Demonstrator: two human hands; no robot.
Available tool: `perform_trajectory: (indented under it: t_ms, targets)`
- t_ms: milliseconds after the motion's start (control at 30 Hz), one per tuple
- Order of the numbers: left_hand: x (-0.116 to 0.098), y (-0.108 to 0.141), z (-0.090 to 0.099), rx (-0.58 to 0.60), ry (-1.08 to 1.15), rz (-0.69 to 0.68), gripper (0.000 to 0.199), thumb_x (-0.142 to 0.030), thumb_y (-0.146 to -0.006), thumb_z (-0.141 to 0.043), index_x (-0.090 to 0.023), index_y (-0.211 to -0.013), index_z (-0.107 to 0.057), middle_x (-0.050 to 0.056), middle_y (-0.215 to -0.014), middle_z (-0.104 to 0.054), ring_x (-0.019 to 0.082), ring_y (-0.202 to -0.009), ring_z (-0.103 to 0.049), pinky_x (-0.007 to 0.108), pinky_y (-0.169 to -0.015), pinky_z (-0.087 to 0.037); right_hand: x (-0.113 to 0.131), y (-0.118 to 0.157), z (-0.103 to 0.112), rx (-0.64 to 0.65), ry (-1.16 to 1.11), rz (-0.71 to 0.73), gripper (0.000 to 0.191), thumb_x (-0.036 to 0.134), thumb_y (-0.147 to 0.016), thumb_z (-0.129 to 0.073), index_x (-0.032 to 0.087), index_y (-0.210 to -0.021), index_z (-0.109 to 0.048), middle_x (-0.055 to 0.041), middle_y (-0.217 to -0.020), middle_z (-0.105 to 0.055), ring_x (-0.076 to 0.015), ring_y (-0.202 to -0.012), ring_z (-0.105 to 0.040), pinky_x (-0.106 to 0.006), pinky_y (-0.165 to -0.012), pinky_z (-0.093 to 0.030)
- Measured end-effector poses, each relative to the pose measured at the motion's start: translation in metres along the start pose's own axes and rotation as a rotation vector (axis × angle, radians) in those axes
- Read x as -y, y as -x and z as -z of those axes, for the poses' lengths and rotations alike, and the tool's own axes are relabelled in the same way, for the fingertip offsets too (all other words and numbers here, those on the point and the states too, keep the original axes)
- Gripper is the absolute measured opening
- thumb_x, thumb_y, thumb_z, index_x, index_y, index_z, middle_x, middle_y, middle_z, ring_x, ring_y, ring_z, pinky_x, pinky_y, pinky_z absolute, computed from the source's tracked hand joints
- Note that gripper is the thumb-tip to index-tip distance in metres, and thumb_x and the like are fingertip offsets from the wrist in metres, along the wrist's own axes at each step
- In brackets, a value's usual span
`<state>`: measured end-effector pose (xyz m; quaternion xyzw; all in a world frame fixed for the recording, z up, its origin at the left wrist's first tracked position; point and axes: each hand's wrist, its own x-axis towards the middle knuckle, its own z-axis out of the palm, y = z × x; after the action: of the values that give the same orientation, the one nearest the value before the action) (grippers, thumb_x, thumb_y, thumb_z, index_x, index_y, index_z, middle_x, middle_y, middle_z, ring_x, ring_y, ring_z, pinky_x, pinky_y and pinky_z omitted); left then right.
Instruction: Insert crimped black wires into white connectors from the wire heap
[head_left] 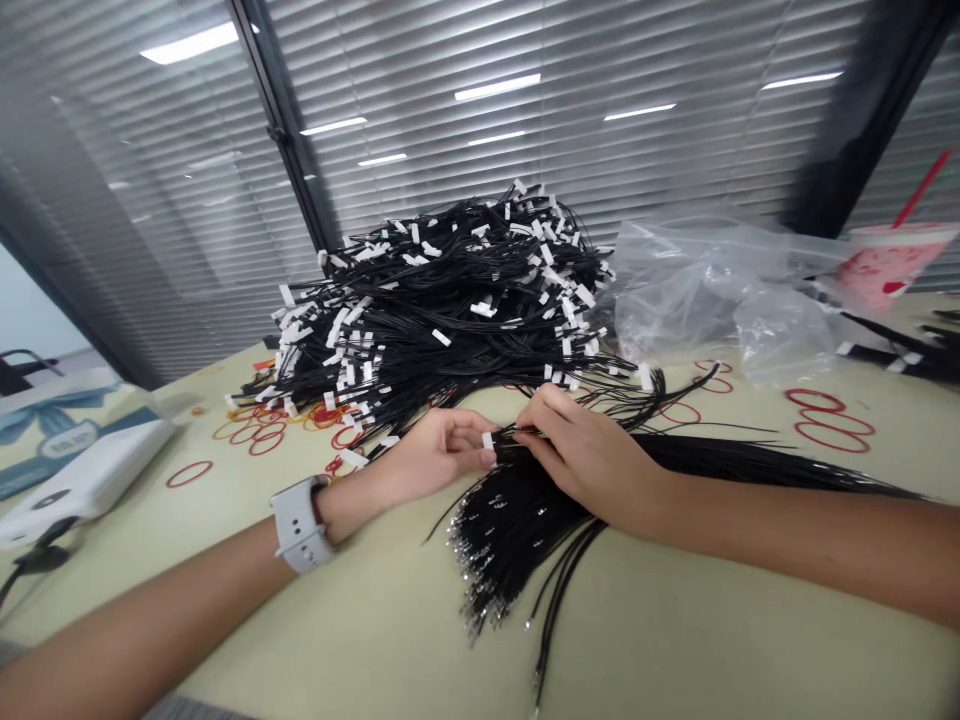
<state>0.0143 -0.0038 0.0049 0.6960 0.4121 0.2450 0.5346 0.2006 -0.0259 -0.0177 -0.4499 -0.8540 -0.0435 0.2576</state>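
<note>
My left hand, with a watch on its wrist, pinches a small white connector between thumb and fingers. Just to its right, my right hand has its fingers closed on thin black wire at the connector's side. Under my right hand lies a thick bundle of black wires, its bright metal tips fanned out toward the lower left. A few strands stray below the bundle. Behind both hands rises a big pile of black cables with white connectors.
Red and orange rubber bands lie scattered at left, more red bands at right. Clear plastic bags and a pink cup with a red straw stand at the back right. A white box-shaped device sits at left. Window blinds are behind.
</note>
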Motion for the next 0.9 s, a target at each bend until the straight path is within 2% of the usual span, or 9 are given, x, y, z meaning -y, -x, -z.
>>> perform_trajectory:
  t_ms: [267,500,667,900]
  targets:
    - [0.0025,-0.0010,0.0018,0.023,0.016,-0.011,0.019,-0.021,-0.067,-0.066,-0.011,-0.079,-0.055,-0.001,-0.066,-0.058,0.008,-0.061,-0.054,0.022,-0.060,-0.039,-0.0005,0.0019,0.0022,0.028,-0.044,0.033,0.031,0.027,-0.090,-0.029,0.015,-0.087,-0.058,-0.0070,-0.092,-0.046,-0.0104,-0.068,-0.049,-0.026,-0.062,-0.039]
    - [0.0022,-0.0004,0.0017,0.016,-0.032,-0.027,0.014,-0.018,-0.071,-0.062,-0.011,-0.080,-0.054,-0.002,-0.065,-0.055,0.006,-0.056,-0.048,0.020,-0.055,-0.035,-0.0014,0.0003,0.0022,0.054,-0.084,-0.029,0.023,0.026,-0.089,-0.033,0.015,-0.084,-0.052,-0.0052,-0.088,-0.047,-0.0116,-0.070,-0.049,-0.026,-0.063,-0.038]
    - [0.0008,0.0007,0.0006,0.006,-0.089,-0.032,0.010,-0.017,-0.072,-0.060,-0.011,-0.078,-0.054,-0.004,-0.058,-0.052,0.005,-0.050,-0.045,0.018,-0.049,-0.032,-0.0011,0.0002,0.0009,0.020,-0.056,-0.015,0.022,0.026,-0.089,-0.033,0.015,-0.084,-0.051,-0.0048,-0.087,-0.047,-0.0113,-0.067,-0.048,-0.025,-0.059,-0.037]
    - [0.0009,0.0017,-0.0033,0.009,-0.065,-0.023,0.011,-0.017,-0.071,-0.060,-0.010,-0.079,-0.058,-0.001,-0.061,-0.056,0.007,-0.053,-0.048,0.020,-0.052,-0.034,-0.0022,-0.0006,-0.0041,-0.041,0.047,0.087,0.026,0.023,-0.089,-0.031,0.013,-0.079,-0.052,-0.0059,-0.083,-0.048,-0.0132,-0.069,-0.047,-0.026,-0.059,-0.037]
